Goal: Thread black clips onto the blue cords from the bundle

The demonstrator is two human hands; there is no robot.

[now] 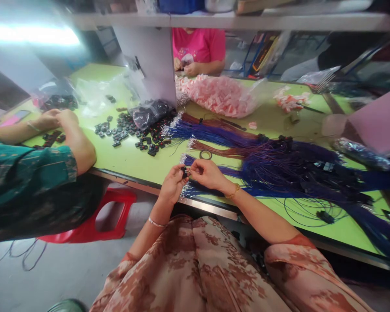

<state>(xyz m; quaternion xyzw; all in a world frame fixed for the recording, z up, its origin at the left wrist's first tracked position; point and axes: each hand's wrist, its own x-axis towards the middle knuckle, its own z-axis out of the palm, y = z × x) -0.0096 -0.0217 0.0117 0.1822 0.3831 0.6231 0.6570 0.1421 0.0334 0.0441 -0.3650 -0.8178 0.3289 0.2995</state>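
Observation:
At the table's near edge, my left hand (171,184) holds a small black connector housing (184,172) between thumb and fingers. Close against it, my right hand (209,174) pinches what looks like the silvery end of a thin wire; the fingers mostly hide it. Under and beside my hands lie bundles of blue wires (227,172) with silvery terminals (186,190) at their left ends. Brown wires (221,150) and a dark ring (206,154) rest just beyond. Farther left, many loose black housings (126,128) are scattered in a pile.
A clear bag of pink parts (221,97) sits at the back, near a person in a pink top (199,45). On the left, a co-worker's arms (68,134) rest on the green table (117,158). A red stool (117,216) stands below. An upright partition (149,60) meets the overhead shelf (247,21).

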